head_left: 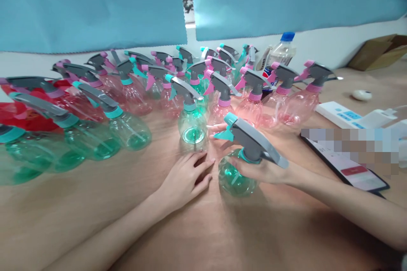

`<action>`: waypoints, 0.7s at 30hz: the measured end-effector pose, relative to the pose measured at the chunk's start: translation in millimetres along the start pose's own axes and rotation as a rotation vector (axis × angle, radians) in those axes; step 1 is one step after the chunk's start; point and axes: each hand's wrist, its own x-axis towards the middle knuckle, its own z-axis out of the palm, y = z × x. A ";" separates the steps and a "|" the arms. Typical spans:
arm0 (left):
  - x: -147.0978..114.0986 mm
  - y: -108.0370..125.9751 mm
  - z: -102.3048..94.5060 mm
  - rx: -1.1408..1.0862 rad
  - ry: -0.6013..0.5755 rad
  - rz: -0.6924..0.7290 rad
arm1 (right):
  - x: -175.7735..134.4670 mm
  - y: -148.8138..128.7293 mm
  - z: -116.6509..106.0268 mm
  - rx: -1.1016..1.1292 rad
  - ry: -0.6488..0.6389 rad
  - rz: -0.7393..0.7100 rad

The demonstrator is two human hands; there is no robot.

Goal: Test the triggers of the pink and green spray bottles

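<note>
My right hand (259, 170) is wrapped round a green spray bottle (237, 182) with a grey and turquoise trigger head, which stands upright or nearly so at the table's middle. Its far fingers show behind the bottle. Just to the left, my left hand (187, 178) rests on the tabletop with its fingers spread and nothing in them. Beyond my left fingertips stands another green spray bottle (187, 125). Pink spray bottles (219, 114) with pink collars are lined up behind my right hand.
Several more green spray bottles (129, 131) and pink ones crowd the left and back of the wooden table (152, 237). A red plastic bag (38, 120) lies at the left. To the right are a phone (365, 182), a white power strip (337, 114), and a cardboard box (375, 53).
</note>
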 end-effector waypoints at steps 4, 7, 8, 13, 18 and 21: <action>-1.4 -0.7 2.0 0.007 0.019 -0.005 | -0.7 -3.6 -0.3 -0.080 0.026 0.011; -2.7 -1.1 2.6 0.012 0.032 -0.004 | -0.4 -10.7 -1.1 -0.133 0.059 0.003; -3.0 -1.1 2.3 0.013 0.032 -0.004 | -0.5 -13.2 -1.9 -0.155 0.075 -0.004; -2.6 -2.1 0.8 0.016 0.034 0.016 | -8.6 -22.9 -11.5 -0.207 0.125 0.004; -2.4 -1.9 2.5 0.041 0.025 0.019 | -34.8 -23.0 -15.1 -0.287 0.114 0.130; -9.0 0.2 2.3 0.053 0.032 0.022 | -50.4 -18.1 -6.0 -0.360 0.151 0.159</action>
